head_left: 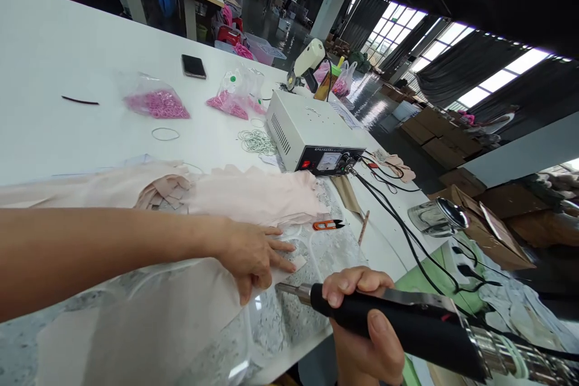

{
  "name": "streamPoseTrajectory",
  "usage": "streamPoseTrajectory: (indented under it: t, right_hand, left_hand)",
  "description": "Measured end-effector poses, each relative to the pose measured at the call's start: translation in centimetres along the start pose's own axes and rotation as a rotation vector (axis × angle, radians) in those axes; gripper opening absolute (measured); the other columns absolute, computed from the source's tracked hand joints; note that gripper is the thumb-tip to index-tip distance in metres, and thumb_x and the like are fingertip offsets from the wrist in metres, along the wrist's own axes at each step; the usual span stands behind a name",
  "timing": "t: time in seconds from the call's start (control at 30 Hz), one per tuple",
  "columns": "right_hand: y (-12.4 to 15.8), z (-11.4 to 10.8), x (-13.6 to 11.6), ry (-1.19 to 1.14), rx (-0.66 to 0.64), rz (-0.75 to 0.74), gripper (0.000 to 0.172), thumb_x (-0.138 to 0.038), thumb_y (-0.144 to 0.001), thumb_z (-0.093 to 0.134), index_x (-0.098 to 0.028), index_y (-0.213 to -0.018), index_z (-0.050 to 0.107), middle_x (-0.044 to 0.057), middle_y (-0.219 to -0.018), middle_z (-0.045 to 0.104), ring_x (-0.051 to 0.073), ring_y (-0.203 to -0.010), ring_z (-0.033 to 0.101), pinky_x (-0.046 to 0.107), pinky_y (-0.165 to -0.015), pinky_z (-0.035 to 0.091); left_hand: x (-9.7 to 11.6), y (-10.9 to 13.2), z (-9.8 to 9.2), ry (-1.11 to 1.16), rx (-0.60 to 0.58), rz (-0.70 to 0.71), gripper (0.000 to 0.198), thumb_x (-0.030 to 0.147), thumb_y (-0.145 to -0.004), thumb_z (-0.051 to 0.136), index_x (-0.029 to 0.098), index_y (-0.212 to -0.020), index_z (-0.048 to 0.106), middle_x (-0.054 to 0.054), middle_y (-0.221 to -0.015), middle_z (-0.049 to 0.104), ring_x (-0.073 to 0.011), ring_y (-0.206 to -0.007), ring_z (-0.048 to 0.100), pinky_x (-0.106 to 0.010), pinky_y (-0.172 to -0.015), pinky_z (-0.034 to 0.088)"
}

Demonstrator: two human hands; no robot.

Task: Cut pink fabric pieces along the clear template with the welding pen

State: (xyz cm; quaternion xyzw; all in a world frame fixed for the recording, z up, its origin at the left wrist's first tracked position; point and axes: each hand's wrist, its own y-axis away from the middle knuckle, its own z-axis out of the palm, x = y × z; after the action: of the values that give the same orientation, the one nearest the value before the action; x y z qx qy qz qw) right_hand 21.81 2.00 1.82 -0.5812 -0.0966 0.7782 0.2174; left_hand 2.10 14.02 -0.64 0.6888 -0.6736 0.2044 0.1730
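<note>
My left hand [257,253] reaches in from the left, fingers spread and pressing down on pale pink fabric [190,295] over a grey speckled sheet. A small pale tab [298,262] lies beside its fingertips. My right hand [362,319] is wrapped round a black ultrasonic welding handpiece [398,316]. The handpiece's metal tip points left, close to the fabric edge just below my left fingers; whether it touches cannot be made out. Beyond my left hand lie stacked pink fabric pieces [253,196] and orange thread snips [326,225].
A metal control box [312,126] with a dial stands behind, its black cables running to the right. Bags of pink bits [156,99], green elastic loops [257,142] and a phone [193,66] lie on the white table [54,42]. A glass jar [436,217] stands at right.
</note>
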Motion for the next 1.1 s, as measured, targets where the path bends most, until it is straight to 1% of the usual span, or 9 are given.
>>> streamPoseTrajectory:
  t: [0.13,0.37,0.57,0.63,0.73,0.8,0.83,0.97,1.1]
  right_hand:
    - [0.3,0.6,-0.2,0.017,0.017,0.007,0.015,-0.039,-0.084,0.060,-0.026,-0.090,0.061,-0.001,-0.074,0.057,0.015,-0.053,0.057,0.033,-0.052,0.050]
    - [0.4,1.1,0.1,0.014,0.019,0.013,0.014,-0.038,-0.082,0.058,-0.027,-0.090,0.061,-0.002,-0.073,0.057,0.016,-0.052,0.055,0.033,-0.052,0.050]
    - [0.2,0.8,0.1,-0.036,-0.008,0.008,0.015,-0.037,-0.084,0.061,-0.024,-0.093,0.063,-0.001,-0.076,0.059,0.015,-0.056,0.057,0.032,-0.055,0.052]
    - [0.1,0.7,0.1,-0.043,-0.014,-0.005,0.016,-0.035,-0.084,0.062,-0.023,-0.094,0.064,-0.001,-0.076,0.060,0.014,-0.057,0.058,0.032,-0.055,0.052]
    - [-0.1,0.4,0.0,-0.036,0.004,-0.012,0.015,-0.035,-0.084,0.062,-0.023,-0.093,0.065,0.000,-0.076,0.059,0.015,-0.056,0.058,0.032,-0.054,0.052]
    - [-0.2,0.3,0.0,-0.030,0.019,-0.011,0.015,-0.036,-0.084,0.062,-0.023,-0.092,0.065,0.000,-0.076,0.059,0.015,-0.056,0.057,0.033,-0.054,0.051]
    - [-0.2,0.3,0.0,-0.028,0.024,-0.012,0.015,-0.036,-0.084,0.062,-0.023,-0.092,0.065,0.000,-0.076,0.059,0.015,-0.055,0.057,0.033,-0.053,0.051]
    - [-0.3,0.2,-0.1,-0.028,0.034,-0.028,0.015,-0.036,-0.083,0.062,-0.024,-0.093,0.065,0.000,-0.076,0.059,0.015,-0.054,0.057,0.033,-0.054,0.051]
    - [-0.5,0.3,-0.2,-0.024,0.017,-0.038,0.015,-0.036,-0.084,0.062,-0.025,-0.094,0.063,0.000,-0.077,0.059,0.015,-0.055,0.057,0.033,-0.054,0.052]
  left_hand:
    - [0.1,0.0,-0.2,0.009,-0.024,-0.018,0.029,0.032,-0.063,0.097,0.027,-0.057,0.069,0.005,-0.147,0.057,-0.0330,-0.147,0.037,-0.050,-0.125,0.013]
    - [0.3,-0.1,-0.4,0.029,-0.049,-0.049,0.026,0.031,-0.065,0.095,0.028,-0.059,0.070,0.006,-0.146,0.058,-0.0317,-0.148,0.036,-0.047,-0.126,0.010]
    - [0.0,0.0,-0.2,0.073,-0.003,-0.041,0.029,0.029,-0.063,0.096,0.027,-0.056,0.067,0.007,-0.142,0.062,-0.0339,-0.146,0.039,-0.048,-0.125,0.014]
    - [-0.1,0.0,0.0,0.088,0.021,-0.030,0.031,0.025,-0.061,0.096,0.026,-0.055,0.066,0.007,-0.142,0.062,-0.0347,-0.145,0.041,-0.050,-0.125,0.015]
    - [-0.3,0.1,0.3,0.109,0.047,-0.016,0.034,0.014,-0.057,0.096,0.025,-0.054,0.064,0.008,-0.144,0.060,-0.0358,-0.144,0.042,-0.053,-0.125,0.015]
    - [-0.4,0.1,0.5,0.125,0.065,-0.011,0.037,0.010,-0.055,0.096,0.025,-0.054,0.063,0.010,-0.143,0.060,-0.0357,-0.144,0.042,-0.052,-0.125,0.015]
    - [-0.4,0.1,0.5,0.135,0.076,-0.010,0.037,0.010,-0.054,0.097,0.025,-0.054,0.063,0.010,-0.143,0.060,-0.0352,-0.144,0.043,-0.051,-0.125,0.015]
    - [-0.5,0.4,0.5,0.165,0.117,-0.013,0.035,0.016,-0.055,0.098,0.026,-0.061,0.065,0.010,-0.141,0.062,-0.0321,-0.143,0.044,-0.044,-0.126,0.016]
    - [-0.6,0.7,0.3,0.163,0.106,0.008,0.033,0.018,-0.061,0.097,0.027,-0.074,0.068,0.004,-0.146,0.059,-0.0335,-0.145,0.040,-0.047,-0.125,0.015]
